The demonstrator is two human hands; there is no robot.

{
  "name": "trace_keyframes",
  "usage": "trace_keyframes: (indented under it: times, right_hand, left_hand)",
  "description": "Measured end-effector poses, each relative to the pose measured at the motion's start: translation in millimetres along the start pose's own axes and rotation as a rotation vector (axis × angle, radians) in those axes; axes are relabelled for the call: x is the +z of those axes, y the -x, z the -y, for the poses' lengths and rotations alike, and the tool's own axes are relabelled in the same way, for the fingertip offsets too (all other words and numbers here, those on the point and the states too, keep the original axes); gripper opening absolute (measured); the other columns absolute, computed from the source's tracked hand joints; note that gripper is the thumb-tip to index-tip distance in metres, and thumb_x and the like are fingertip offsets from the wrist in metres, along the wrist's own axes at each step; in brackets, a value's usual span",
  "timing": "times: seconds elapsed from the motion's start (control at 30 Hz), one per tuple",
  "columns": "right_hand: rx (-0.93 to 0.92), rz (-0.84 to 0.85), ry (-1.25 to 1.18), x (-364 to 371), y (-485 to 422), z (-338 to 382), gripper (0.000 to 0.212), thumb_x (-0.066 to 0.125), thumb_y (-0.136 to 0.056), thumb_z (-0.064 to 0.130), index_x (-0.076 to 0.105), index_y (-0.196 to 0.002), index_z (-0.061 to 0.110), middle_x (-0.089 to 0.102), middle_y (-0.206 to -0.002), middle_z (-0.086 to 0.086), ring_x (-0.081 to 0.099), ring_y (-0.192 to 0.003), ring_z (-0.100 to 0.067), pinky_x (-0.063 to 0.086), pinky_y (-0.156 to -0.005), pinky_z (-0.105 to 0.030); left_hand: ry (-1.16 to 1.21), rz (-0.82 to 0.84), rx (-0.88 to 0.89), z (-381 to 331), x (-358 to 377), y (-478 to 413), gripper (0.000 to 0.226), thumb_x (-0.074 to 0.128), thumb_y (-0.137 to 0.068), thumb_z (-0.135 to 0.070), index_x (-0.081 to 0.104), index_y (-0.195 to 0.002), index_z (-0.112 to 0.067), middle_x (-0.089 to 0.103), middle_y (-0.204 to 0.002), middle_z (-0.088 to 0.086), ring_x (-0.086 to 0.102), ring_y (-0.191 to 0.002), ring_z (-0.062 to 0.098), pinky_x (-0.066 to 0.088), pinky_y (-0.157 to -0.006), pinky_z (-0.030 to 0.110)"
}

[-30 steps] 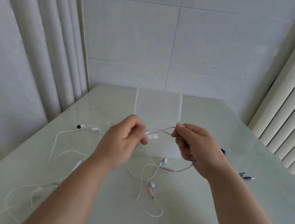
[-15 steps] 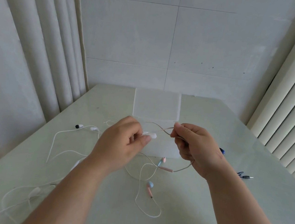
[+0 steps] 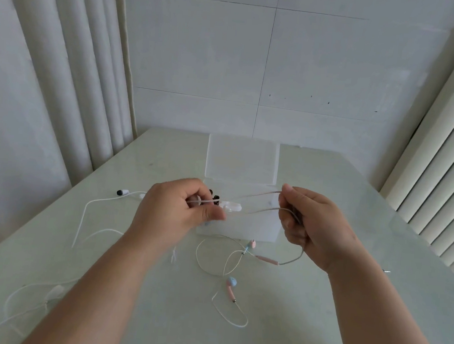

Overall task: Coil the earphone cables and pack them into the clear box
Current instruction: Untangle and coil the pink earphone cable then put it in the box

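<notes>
On your left the white earphones (image 3: 91, 209) lie loose on the table (image 3: 346, 305), not yet coiled. Your left hand (image 3: 178, 211) and right hand (image 3: 314, 229) each pinch the pink cable (image 3: 261, 208), stretched between them as a first loop; its buds trail below. The box (image 3: 242, 159) stands open behind; I judge most work remains.

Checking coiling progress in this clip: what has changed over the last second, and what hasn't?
The left hand and right hand have drawn apart, stretching the pink cable into a longer doubled span above the clear box. Both hands keep their pinch; nothing was released. The pink-and-blue earbuds, white earphones and box stayed put.
</notes>
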State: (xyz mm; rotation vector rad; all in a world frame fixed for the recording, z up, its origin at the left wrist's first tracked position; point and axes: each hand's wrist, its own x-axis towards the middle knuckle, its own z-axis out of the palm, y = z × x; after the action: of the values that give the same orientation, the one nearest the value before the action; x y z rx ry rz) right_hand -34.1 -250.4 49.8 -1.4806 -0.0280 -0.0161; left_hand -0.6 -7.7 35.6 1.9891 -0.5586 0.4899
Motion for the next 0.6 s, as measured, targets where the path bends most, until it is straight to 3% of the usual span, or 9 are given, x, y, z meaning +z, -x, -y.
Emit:
trace_keyframes:
  times: [0.07, 0.17, 0.3, 0.43, 0.6]
  right_hand:
    - [0.022, 0.015, -0.003, -3.0, 0.1, 0.7, 0.036, 0.055, -0.095, 0.034, 0.059, -0.063, 0.019, 0.05, -0.053, -0.006, 0.026, -0.043, -0.016, 0.026, -0.039, -0.021]
    - [0.063, 0.052, 0.029, -8.0, 1.1, 0.7, 0.035, 0.057, -0.094, 0.034, 0.057, -0.062, 0.018, 0.053, -0.057, -0.007, 0.031, -0.044, -0.016, 0.029, -0.04, -0.022]
    - [0.066, -0.003, 0.033, -17.9, 1.4, 3.5, 0.036, 0.056, -0.093, 0.03, 0.052, -0.06, 0.018, 0.053, -0.058, -0.009, 0.033, -0.042, -0.017, 0.029, -0.04, -0.023]
    - [0.018, -0.046, -0.031, -27.9, 0.0, 5.5, 0.038, 0.055, -0.094, 0.025, 0.051, -0.058, 0.016, 0.055, -0.06, -0.01, 0.031, -0.04, -0.014, 0.029, -0.037, -0.021]
    - [0.012, 0.07, -0.024, -12.6, -2.6, 0.4, 0.031, 0.059, -0.087, 0.031, 0.059, -0.062, 0.014, 0.058, -0.063, -0.009, 0.028, -0.04, -0.012, 0.025, -0.037, -0.019]
  left_hand:
    - [-0.026, 0.095, -0.041, 2.8, -3.6, -0.6, 0.042, 0.079, -0.049, -0.064, 0.067, -0.07, -0.03, 0.046, -0.048, -0.014, 0.039, -0.048, 0.007, 0.029, -0.046, 0.017]
    - [-0.151, 0.171, -0.089, 8.4, -8.2, -1.8, 0.028, 0.086, -0.057, -0.05, 0.068, -0.072, -0.035, 0.05, -0.05, -0.012, 0.041, -0.048, 0.007, 0.034, -0.05, 0.026]
    - [-0.413, 0.065, -0.079, 16.2, -14.4, -3.8, 0.029, 0.076, -0.073, -0.049, 0.058, -0.064, -0.029, 0.054, -0.052, -0.007, 0.046, -0.05, 0.006, 0.034, -0.049, 0.027]
    - [-0.61, -0.033, -0.099, 21.5, -20.0, -5.6, 0.034, 0.064, -0.084, -0.051, 0.051, -0.068, -0.024, 0.051, -0.055, -0.009, 0.048, -0.056, 0.008, 0.029, -0.048, 0.028]
    - [-0.587, 0.182, -0.201, 23.1, -15.9, -3.3, 0.024, 0.072, -0.078, -0.049, 0.056, -0.074, -0.032, 0.06, -0.068, -0.012, 0.056, -0.066, 0.008, 0.038, -0.054, 0.027]
